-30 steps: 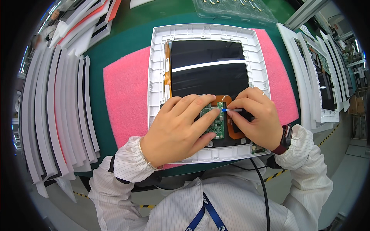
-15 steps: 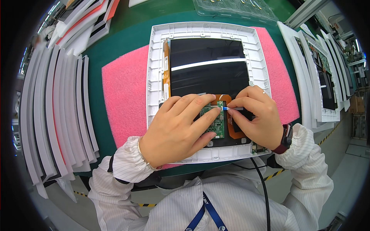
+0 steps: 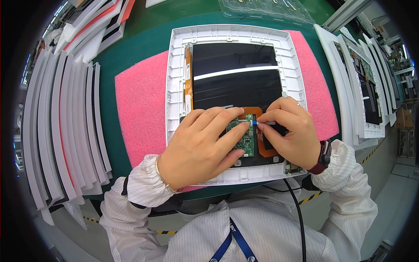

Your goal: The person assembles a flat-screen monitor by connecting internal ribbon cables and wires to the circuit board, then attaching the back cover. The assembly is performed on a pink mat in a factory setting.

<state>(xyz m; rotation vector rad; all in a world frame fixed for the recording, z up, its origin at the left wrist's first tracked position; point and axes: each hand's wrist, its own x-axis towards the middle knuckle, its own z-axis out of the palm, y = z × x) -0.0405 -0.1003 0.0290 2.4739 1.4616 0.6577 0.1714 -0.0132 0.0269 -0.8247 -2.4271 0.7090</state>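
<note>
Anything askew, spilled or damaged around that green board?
Nothing stands out. The bright streak across the black panel looks like a reflected light, not a crack. The left hand partly hides the green circuit board, so that part can't be checked.

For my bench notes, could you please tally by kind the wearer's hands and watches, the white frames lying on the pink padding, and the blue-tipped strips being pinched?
Hands: 2 (left hand, right hand)
Watch: 1
White frame on the pink padding: 1
Blue-tipped strip at the right hand's pinch: 1
Total: 5
</note>
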